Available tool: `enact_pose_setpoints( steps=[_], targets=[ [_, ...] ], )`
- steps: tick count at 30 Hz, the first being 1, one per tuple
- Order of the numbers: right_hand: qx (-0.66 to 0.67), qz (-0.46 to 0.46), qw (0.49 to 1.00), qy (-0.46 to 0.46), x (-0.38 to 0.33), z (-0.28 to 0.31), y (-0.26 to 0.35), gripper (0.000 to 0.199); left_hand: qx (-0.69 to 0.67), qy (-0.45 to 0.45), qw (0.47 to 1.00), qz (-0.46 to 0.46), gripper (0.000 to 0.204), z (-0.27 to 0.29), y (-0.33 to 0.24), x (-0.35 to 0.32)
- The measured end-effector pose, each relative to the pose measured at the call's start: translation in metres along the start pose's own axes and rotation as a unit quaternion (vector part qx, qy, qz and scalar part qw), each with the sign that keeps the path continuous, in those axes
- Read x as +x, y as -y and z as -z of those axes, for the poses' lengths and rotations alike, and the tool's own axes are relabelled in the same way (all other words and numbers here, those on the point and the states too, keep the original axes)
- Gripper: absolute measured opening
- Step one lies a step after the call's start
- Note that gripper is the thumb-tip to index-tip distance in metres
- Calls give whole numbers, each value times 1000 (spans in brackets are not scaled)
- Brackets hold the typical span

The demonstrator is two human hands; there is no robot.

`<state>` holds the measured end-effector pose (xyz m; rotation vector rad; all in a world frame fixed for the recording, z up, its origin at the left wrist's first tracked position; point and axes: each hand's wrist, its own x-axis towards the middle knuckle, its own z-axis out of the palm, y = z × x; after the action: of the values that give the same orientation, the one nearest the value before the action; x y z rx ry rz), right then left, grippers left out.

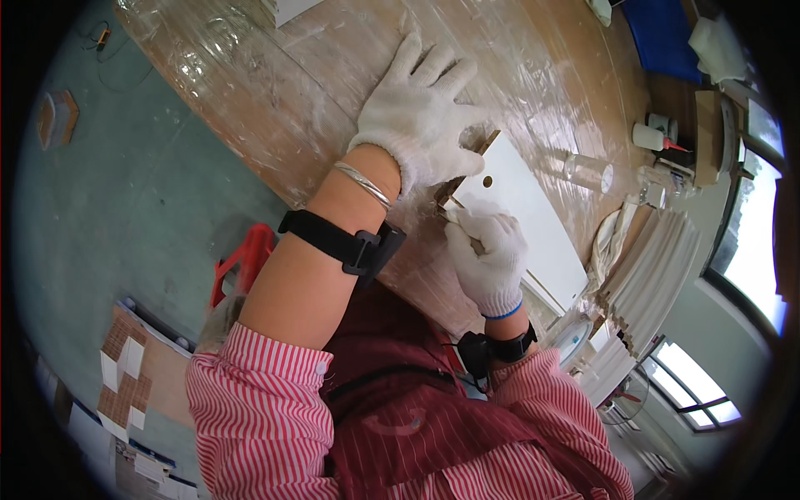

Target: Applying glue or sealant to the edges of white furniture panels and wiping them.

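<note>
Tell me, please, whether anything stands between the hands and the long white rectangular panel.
Nothing visible does, beyond the white knit gloves: the panel has the right hand at its near corner and the left hand at its end.

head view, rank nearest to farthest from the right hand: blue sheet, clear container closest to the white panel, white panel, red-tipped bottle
1. White panel: right at the right hand
2. Clear container: up and right
3. Red-tipped bottle: beyond the container
4. Blue sheet: top right, farthest
</note>
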<state>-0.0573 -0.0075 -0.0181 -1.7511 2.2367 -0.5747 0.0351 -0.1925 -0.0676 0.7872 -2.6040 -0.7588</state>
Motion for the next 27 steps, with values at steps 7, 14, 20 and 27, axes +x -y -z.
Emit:
enact_pose_setpoints(
  steps=[7,14,20,27],
  targets=[
    [-5,-40,998,46,0,-1,1,13,22,7,1000,8,53,2,-3,1],
    [10,-6,1000,-23,6,-4,4,11,11,16,1000,-1,53,2,-2,1],
    [-53,-9,996,69,6,-2,7,14,21,19,1000,-4,53,4,-2,2],
    [159,-50,986,-17,-7,-1,-18,9,28,-27,999,-18,51,-4,1,0]
  ],
)
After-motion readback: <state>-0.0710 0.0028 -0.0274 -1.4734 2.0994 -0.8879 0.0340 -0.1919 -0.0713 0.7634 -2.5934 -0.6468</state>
